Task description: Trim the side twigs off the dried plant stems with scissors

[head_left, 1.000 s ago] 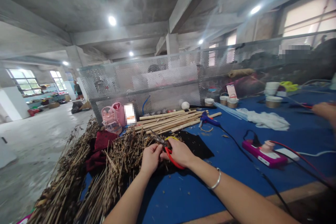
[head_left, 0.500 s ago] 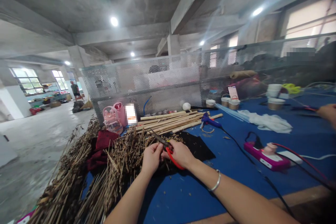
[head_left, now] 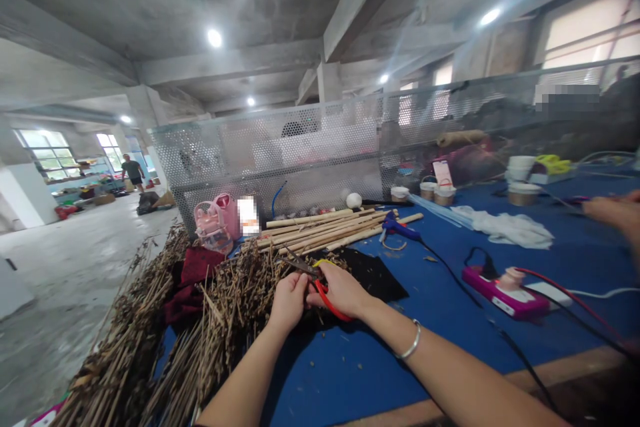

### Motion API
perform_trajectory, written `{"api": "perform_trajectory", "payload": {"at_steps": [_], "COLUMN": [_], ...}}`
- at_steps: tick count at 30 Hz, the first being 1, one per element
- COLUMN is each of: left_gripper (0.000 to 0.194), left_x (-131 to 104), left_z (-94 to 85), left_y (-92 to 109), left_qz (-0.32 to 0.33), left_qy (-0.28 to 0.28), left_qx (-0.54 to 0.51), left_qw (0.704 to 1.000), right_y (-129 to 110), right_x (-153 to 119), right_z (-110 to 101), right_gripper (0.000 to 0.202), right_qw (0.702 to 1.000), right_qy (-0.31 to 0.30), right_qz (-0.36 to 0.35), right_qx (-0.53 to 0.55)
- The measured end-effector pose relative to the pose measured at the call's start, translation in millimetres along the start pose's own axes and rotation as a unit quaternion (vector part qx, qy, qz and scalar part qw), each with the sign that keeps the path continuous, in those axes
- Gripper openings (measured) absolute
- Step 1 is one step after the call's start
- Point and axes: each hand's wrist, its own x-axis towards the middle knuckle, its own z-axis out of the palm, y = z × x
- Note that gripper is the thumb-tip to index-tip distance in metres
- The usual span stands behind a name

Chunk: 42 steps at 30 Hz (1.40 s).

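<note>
My right hand (head_left: 341, 290) is wrapped round a pair of shears (head_left: 327, 300) with red and yellow handles. Their dark blades point up and to the left, over the dried plant stems (head_left: 250, 273). Close beside the blades, my left hand (head_left: 290, 297) is closed in a pinch. What lies between its fingers is too small to make out. Brown dried stems with seed heads lie heaped under and to the left of both hands. A black sheet (head_left: 377, 273) with plant bits on it is just to the right.
Pale wooden sticks (head_left: 320, 230) lie behind the hands, with a blue glue gun (head_left: 400, 227) at their right. A purple power strip (head_left: 505, 293) with cables sits on the blue table (head_left: 345, 373). Another person's hand (head_left: 613, 210) is at the far right.
My hands stay nearly in place around the shears. The other person's hand at the right has moved further in to the left. A person in the far background has come nearer.
</note>
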Motion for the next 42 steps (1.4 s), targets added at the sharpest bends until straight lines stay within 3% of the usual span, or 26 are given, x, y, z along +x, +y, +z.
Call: {"api": "perform_trajectory", "payload": {"at_steps": [8, 14, 20, 29, 36, 42], "left_gripper": [0.033, 0.032, 0.036, 0.037, 0.032, 0.031], "left_x": [1.5, 1.2, -0.3, 1.4, -3.3, -4.1], "left_z": [-1.0, -2.1, -1.3, -2.0, 1.3, 1.4], "left_y": [0.5, 2.6, 6.7, 2.1, 9.2, 6.4], "left_qz": [-0.008, -0.007, 0.001, -0.019, -0.013, -0.007], "left_qy": [-0.009, -0.013, 0.026, 0.005, 0.005, -0.018], "left_qx": [-0.032, -0.015, -0.028, -0.055, 0.022, 0.033], "left_qw": [0.999, 1.000, 0.999, 0.998, 1.000, 0.999], "right_y": [0.3, 3.6, 1.1, 2.2, 4.3, 4.6], "right_x": [0.4, 3.4, 0.7, 2.6, 4.3, 3.1], "right_z": [1.2, -1.9, -1.3, -3.4, -0.2, 1.5], "right_gripper": [0.039, 0.041, 0.044, 0.036, 0.033, 0.040], "right_qw": [0.999, 0.999, 1.000, 0.999, 0.997, 0.999], "right_qy": [0.003, -0.004, -0.007, -0.019, -0.005, 0.007], "right_qz": [0.039, 0.039, 0.012, 0.038, 0.063, 0.022], "right_qx": [-0.008, -0.022, -0.001, 0.011, 0.032, 0.034]}}
